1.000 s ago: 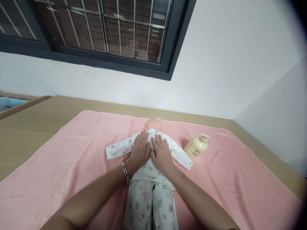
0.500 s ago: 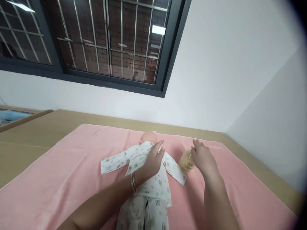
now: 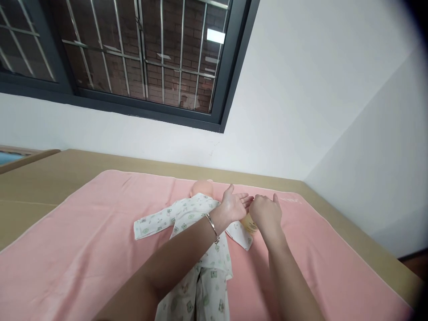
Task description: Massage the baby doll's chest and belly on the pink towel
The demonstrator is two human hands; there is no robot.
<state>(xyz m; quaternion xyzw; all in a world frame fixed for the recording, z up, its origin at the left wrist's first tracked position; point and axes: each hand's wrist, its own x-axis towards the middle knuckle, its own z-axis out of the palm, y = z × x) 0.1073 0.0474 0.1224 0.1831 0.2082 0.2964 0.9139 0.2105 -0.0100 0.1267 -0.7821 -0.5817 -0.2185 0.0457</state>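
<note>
Bottle [image 3: 249,223] lies on the pink towel [image 3: 100,232], the right hand [image 3: 265,214] curled over it, grip unclear; the left hand [image 3: 234,206] hovers flat-open alongside. Beside them lies a dressed doll [image 3: 197,223]. Bottle not yet lifted.

Pink towel, patterned white doll clothes, cream bottle

A pink towel [image 3: 100,249] with a pale edge covers a tan table [image 3: 36,187]. On the towel, the doll [image 3: 199,188] has a peach-pink head and wears white clothes [image 3: 187,214] printed with small green and grey-green shapes. Just right of the doll, a cream-yellow bottle [image 3: 249,224] shows between the hands. The left hand [image 3: 234,206] has a silver bracelet [image 3: 212,226] at its wrist. Above the towel, the wall [image 3: 301,89] is white and the window frame [image 3: 230,71] dark grey.
</note>
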